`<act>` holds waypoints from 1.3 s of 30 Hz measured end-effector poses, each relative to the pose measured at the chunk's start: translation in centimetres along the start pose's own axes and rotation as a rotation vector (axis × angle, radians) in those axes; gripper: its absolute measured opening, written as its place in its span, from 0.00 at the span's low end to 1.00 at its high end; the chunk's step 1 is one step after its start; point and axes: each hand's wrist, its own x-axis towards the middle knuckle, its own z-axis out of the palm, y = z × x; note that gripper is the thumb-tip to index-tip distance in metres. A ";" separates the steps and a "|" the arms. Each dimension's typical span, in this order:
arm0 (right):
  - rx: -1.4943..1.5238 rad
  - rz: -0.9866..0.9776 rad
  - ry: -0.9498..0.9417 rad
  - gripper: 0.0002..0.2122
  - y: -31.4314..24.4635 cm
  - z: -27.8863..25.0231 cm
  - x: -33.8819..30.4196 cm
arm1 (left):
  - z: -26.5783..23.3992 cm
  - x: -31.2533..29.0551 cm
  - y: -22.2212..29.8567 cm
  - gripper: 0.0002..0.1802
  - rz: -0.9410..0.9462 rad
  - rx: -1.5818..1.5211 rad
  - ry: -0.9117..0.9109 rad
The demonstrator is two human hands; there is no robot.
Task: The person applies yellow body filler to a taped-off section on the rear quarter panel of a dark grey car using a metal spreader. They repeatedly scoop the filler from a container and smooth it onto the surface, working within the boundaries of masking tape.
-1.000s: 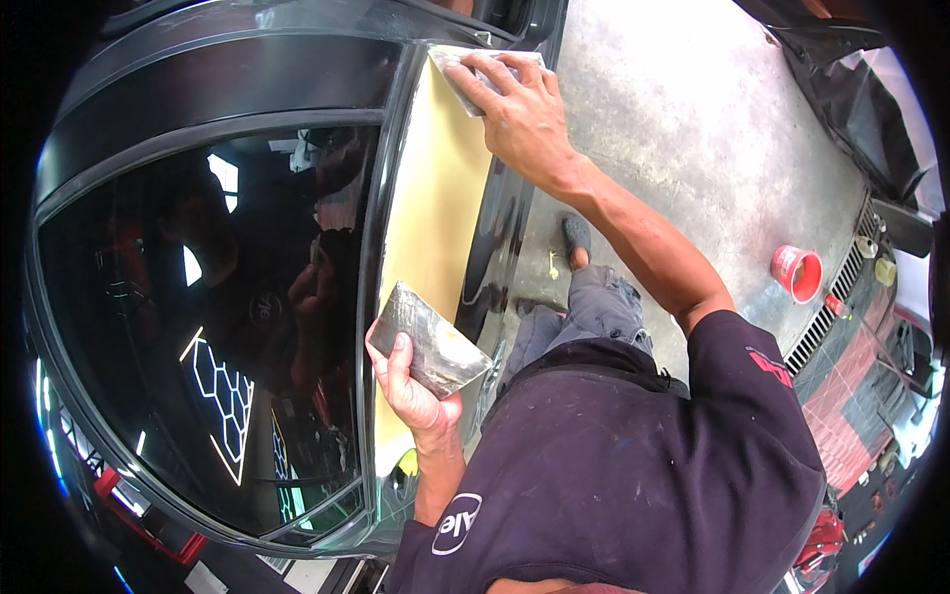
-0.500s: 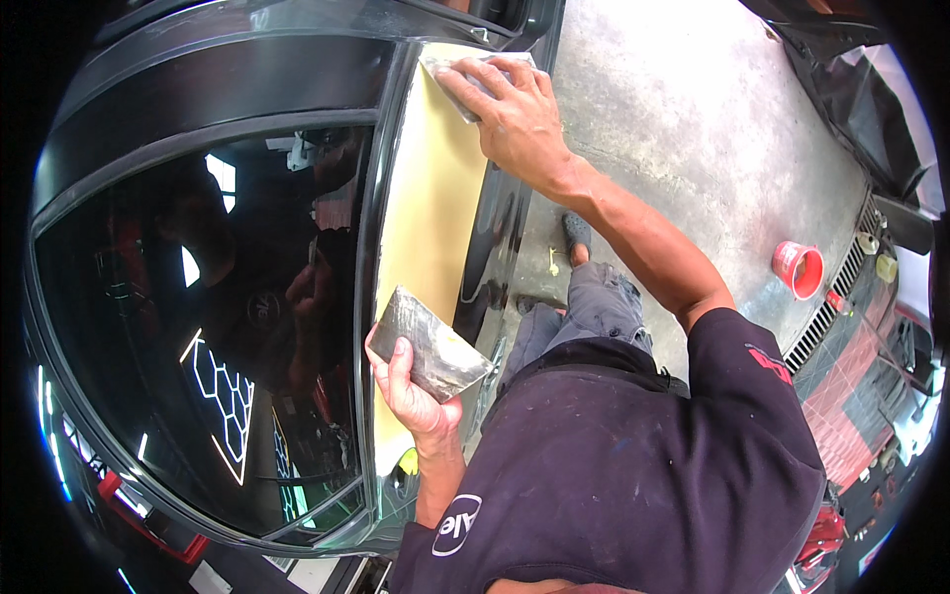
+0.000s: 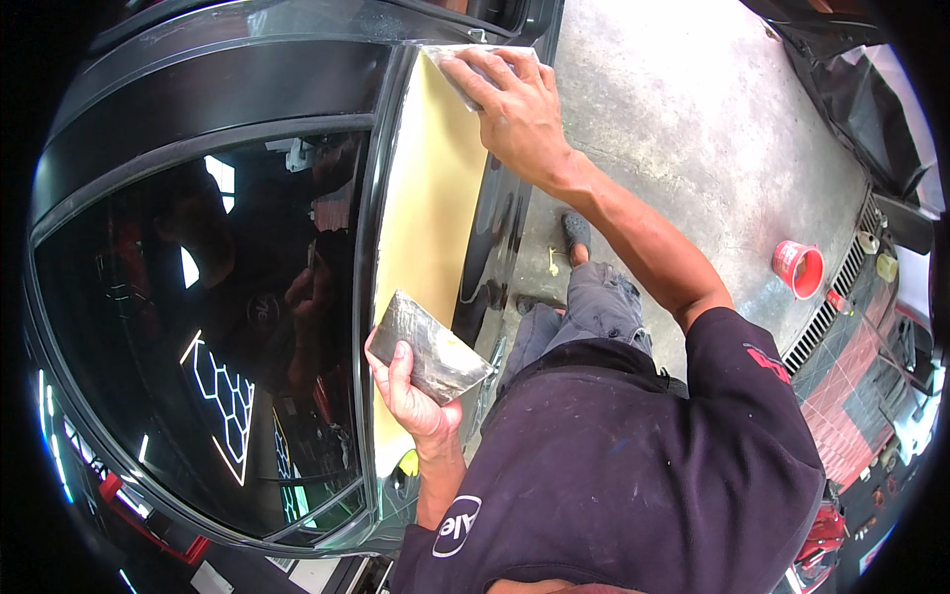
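Observation:
A long strip of smooth yellow filler (image 3: 427, 198) covers the panel beside the dark car window. My right hand (image 3: 524, 124) is stretched to its far end, fingers spread flat over a thin grey filler spreader (image 3: 461, 92). The spreader lies against the panel at the upper edge of the filler. Nearer to me, my left hand (image 3: 414, 398) grips a second flat metal spreader (image 3: 427, 346), thumb on top. Its face is smeared, with a dab of yellow on it. It is held over the lower part of the strip; whether it touches the panel I cannot tell.
The dark rear window (image 3: 228, 327) fills the left side and reflects hexagonal lights. A red bucket (image 3: 798, 270) stands on the concrete floor (image 3: 673, 129) at the right, near a drain grate (image 3: 826, 317). Black sheeting (image 3: 861, 109) hangs at the far right.
My right hand and its spreader have shifted slightly farther from me, toward the upper edge of the strip. The left hand and its spreader have stayed almost still.

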 end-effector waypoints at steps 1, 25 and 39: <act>0.009 0.003 -0.011 0.27 -0.1 0.1 0.0 | 0.1 0.0 0.0 0.20 -0.001 -0.001 -0.003; 0.137 -0.036 -0.110 0.28 -1.7 -1.1 -2.1 | 1.1 0.2 -0.3 0.20 -0.015 -0.023 0.032; 0.055 0.047 -0.055 0.27 -0.3 0.4 -0.3 | 0.6 0.4 -0.5 0.21 -0.012 0.022 0.036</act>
